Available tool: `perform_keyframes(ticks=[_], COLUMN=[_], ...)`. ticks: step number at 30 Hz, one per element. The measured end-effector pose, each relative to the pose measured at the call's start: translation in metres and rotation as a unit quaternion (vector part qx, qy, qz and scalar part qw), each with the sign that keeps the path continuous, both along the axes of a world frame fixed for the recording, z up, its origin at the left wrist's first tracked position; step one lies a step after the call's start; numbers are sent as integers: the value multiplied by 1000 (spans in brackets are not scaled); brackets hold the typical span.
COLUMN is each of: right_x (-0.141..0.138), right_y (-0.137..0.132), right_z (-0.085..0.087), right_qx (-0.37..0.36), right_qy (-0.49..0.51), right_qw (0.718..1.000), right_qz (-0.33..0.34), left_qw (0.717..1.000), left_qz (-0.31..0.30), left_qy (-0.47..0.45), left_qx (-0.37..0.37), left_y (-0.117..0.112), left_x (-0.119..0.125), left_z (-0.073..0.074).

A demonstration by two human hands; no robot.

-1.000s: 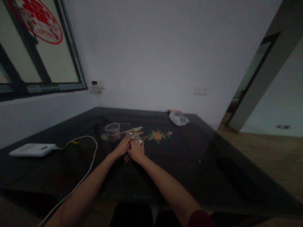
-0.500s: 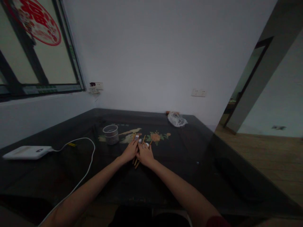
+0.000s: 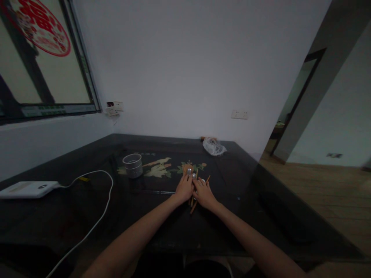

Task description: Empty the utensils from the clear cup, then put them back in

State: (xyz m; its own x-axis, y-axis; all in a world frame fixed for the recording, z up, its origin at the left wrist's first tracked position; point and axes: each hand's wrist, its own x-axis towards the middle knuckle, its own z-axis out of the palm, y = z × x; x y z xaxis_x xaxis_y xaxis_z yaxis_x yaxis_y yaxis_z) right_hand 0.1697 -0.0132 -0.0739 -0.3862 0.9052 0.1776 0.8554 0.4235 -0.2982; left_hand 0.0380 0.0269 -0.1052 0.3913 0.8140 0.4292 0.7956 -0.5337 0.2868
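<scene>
Basically btwn hands [image 3: 184,189] [image 3: 204,195], chopsticks [image 3: 193,208], spoons [image 3: 189,171] (metal)

Dark glossy table [image 3: 185,231], bird-and-flower print on top. White device [image 3: 30,189] by left edge, cable [image 3: 108,200] running off toward near edge. Yellow strip [image 3: 84,179] beside cable. Round container [image 3: 133,168] left of centre. Clear bag [image 3: 213,147] at far edge, near far-right corner. Sticks [image 3: 193,207] mid-table, contact partly hidden. Dark long shape [image 3: 284,218] near right edge.
</scene>
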Motion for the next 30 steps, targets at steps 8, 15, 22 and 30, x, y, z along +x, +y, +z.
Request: perform_keyframes(ticks=[8,15,22,30], right_x=[42,46,48,54], right_y=[-4,-6,0,7], right_z=[-8,-8,-13,-20], right_qx=[16,30,19,45], right_qy=[6,0,18,53], right_qw=[999,999,999,997], right_qz=[-29,-23,-32,-31], left_qw=[996,995,990,983], left_qz=[-16,-12,-3,-13], left_qy=[-77,-91,-130,-168], left_qx=[-28,-44,-51,-67], left_y=[-6,-10,-4,0], left_x=[46,50,47,42], left_z=[5,10,6,7])
